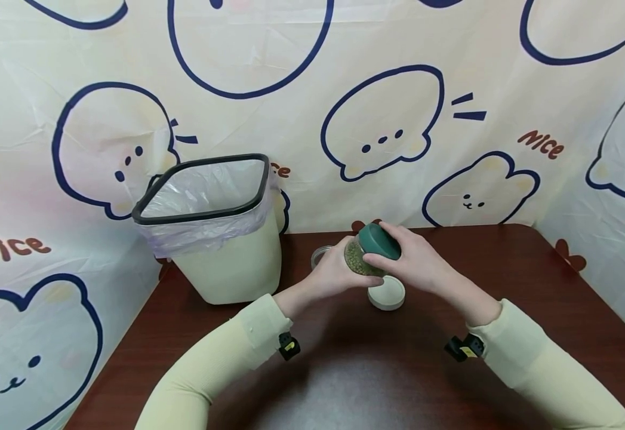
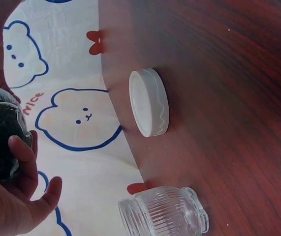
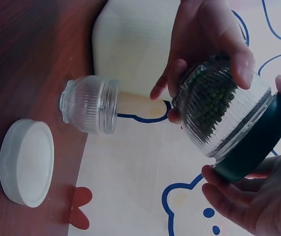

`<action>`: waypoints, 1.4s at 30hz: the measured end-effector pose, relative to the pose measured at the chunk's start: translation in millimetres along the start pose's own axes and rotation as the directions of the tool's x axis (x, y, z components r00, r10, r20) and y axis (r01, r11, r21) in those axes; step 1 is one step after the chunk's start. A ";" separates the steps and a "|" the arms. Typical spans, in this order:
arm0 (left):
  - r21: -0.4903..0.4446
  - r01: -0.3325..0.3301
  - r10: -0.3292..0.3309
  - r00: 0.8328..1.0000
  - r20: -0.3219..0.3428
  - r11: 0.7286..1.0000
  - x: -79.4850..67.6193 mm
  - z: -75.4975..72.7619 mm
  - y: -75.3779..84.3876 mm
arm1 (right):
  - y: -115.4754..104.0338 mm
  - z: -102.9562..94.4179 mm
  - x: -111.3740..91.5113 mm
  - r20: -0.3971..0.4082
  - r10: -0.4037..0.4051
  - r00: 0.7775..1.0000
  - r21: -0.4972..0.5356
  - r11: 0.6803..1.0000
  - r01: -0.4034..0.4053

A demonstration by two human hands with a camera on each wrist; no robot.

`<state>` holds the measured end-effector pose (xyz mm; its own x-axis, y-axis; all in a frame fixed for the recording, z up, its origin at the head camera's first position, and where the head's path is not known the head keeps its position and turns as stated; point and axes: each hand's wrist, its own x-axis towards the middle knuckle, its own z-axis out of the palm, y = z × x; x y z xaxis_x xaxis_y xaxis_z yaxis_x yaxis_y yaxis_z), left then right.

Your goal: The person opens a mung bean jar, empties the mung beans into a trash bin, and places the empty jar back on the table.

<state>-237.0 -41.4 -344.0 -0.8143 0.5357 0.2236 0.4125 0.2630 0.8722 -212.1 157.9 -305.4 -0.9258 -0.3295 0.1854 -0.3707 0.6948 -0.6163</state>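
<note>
My left hand (image 1: 335, 272) grips a ribbed glass jar (image 3: 214, 105) partly filled with small green beans (image 3: 206, 101). Over the jar's mouth sits a dark green lid (image 1: 379, 240), which my right hand (image 1: 416, 260) holds around its rim. The jar is tilted and held above the table. Below the hands, a white lid (image 1: 386, 294) lies on the wood. A second ribbed glass jar (image 3: 88, 104), clear and without a lid, stands near it; in the head view my left hand covers most of that jar.
A cream trash bin (image 1: 231, 263) with a black rim and a plastic liner stands at the left on the dark wooden table (image 1: 355, 382). Behind the table hangs a cloth (image 1: 269, 125) printed with cartoon bears.
</note>
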 end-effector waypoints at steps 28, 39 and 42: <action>-0.023 -0.059 0.062 0.989 0.132 0.998 -8.3 -6.4 -4.3 | 8.3 -6.8 -7.6 0.089 -0.271 0.959 0.134 0.957 0.258; -0.033 -0.018 0.023 0.990 0.137 0.999 -10.2 -8.5 -4.8 | 8.9 -8.8 -8.1 0.070 -0.332 0.941 0.187 0.931 0.314; -0.034 0.002 0.002 0.992 0.122 0.999 -11.3 -10.0 -5.1 | 8.2 -10.0 -8.2 0.063 -0.332 0.941 0.204 0.927 0.314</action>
<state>-234.0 -56.8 -346.6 -0.7573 0.6304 0.1704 0.3968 0.2370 0.8868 -208.2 172.6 -304.3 -0.7433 -0.5814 0.3308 -0.6191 0.4107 -0.6694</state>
